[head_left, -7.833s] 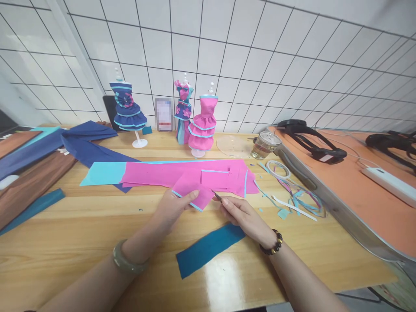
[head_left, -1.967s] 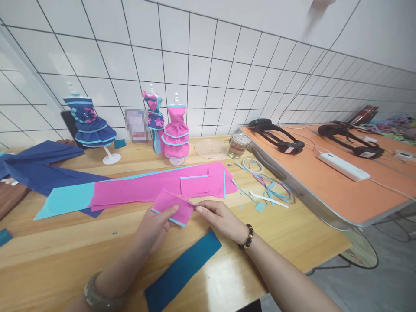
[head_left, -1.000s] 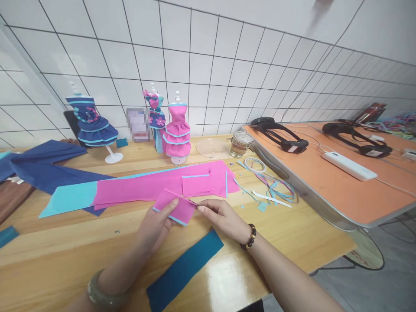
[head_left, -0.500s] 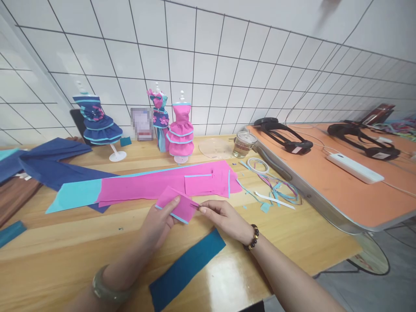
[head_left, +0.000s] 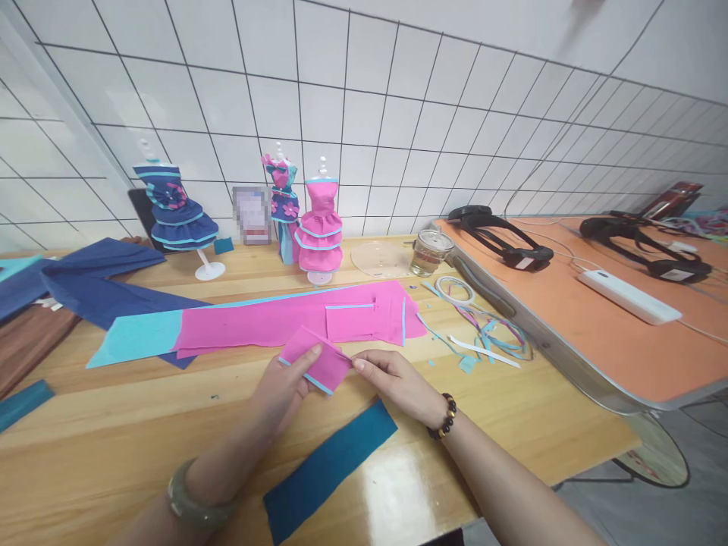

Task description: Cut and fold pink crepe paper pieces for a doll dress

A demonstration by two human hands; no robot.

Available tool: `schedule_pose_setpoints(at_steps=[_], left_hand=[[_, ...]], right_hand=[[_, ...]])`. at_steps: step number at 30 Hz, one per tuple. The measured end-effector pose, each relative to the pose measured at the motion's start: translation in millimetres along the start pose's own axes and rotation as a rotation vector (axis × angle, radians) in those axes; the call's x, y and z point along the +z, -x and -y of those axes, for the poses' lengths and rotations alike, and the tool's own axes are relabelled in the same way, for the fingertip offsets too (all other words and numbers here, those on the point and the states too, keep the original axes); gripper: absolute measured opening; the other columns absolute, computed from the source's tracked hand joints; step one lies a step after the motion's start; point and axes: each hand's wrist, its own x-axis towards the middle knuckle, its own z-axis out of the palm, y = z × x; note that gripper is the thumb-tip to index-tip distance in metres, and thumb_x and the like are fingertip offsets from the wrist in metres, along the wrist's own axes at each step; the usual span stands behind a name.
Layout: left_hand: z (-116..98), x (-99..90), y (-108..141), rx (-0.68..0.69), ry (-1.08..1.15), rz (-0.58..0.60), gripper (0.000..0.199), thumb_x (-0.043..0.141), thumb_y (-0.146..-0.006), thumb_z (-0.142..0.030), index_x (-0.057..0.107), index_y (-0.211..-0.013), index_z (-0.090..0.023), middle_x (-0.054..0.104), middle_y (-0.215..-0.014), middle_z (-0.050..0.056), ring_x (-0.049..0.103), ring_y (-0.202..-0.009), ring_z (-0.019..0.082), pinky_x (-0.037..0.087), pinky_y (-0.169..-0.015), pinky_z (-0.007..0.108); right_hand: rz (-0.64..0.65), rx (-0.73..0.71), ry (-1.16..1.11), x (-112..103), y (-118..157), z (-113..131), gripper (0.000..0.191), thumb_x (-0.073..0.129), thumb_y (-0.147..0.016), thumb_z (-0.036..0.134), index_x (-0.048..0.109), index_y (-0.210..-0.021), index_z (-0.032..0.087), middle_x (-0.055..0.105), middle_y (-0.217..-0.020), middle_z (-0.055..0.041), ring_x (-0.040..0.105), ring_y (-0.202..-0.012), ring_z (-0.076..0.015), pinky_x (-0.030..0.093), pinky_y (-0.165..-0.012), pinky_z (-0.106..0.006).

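Note:
Both of my hands hold a small piece of pink fabric [head_left: 325, 368] with a light blue strip along its lower edge, above the table. My left hand [head_left: 287, 387] grips it from the left, thumb on top and fingers underneath. At its right corner, the thumb and fingertips of my right hand [head_left: 390, 375] are pinched together along the fabric's edge. Whether a thin tool is in that pinch is too small to tell. Beyond my hands lies a long pink fabric strip [head_left: 250, 327], with a smaller blue-edged pink piece [head_left: 346, 323] on it. A teal fabric strip [head_left: 330, 470] lies nearer me.
Three small dress forms wear a blue dress [head_left: 180, 216], a mixed-colour dress [head_left: 284, 205] and a pink dress [head_left: 320, 235]. A lidded glass [head_left: 431, 254], ribbon scraps [head_left: 489, 334] and navy fabric [head_left: 102, 273] lie around. Headsets and a white power strip [head_left: 629, 296] rest on the orange table [head_left: 614, 349].
The whole view has shifted slightly. A dark line at the pink piece's right corner, visible before, shows less now. Both hands keep their hold.

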Motion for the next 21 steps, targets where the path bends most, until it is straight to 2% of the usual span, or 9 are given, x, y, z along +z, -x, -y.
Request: schedule_pose_setpoints(at_steps=[6, 13, 21], left_hand=[[0.8, 1.1, 0.6, -0.009, 0.02, 0.007, 0.027, 0.068, -0.067, -0.028, 0.061, -0.088, -0.013, 0.068, -0.084, 0.007, 0.062, -0.07, 0.019, 0.05, -0.059, 0.028], [3.9, -2.2, 0.1, -0.004, 0.037, 0.038, 0.025, 0.065, -0.071, -0.028, 0.06, -0.09, -0.013, 0.065, -0.079, 0.005, 0.058, -0.063, 0.014, 0.05, -0.057, 0.028], [5.1, -3.5, -1.2, -0.021, 0.045, 0.021, 0.026, 0.068, -0.067, -0.027, 0.061, -0.089, -0.013, 0.066, -0.082, 0.007, 0.061, -0.07, 0.018, 0.051, -0.062, 0.031]], right_hand=[[-0.005, 0.027, 0.007, 0.0, -0.1, 0.7, 0.041, 0.038, -0.086, 0.048, 0.062, -0.082, 0.014, 0.057, -0.075, -0.0019, 0.049, -0.07, -0.0143, 0.038, -0.064, -0.024], [-0.004, 0.021, -0.004, 0.4, -0.4, 1.1, 0.038, 0.038, -0.087, 0.046, 0.057, -0.076, 0.015, 0.051, -0.069, 0.0005, 0.044, -0.065, -0.0123, 0.034, -0.06, -0.023], [-0.021, 0.035, -0.001, 0.9, -1.6, -1.1, 0.038, 0.038, -0.086, 0.047, 0.055, -0.073, 0.016, 0.048, -0.066, 0.0014, 0.043, -0.063, -0.0119, 0.034, -0.06, -0.023]])
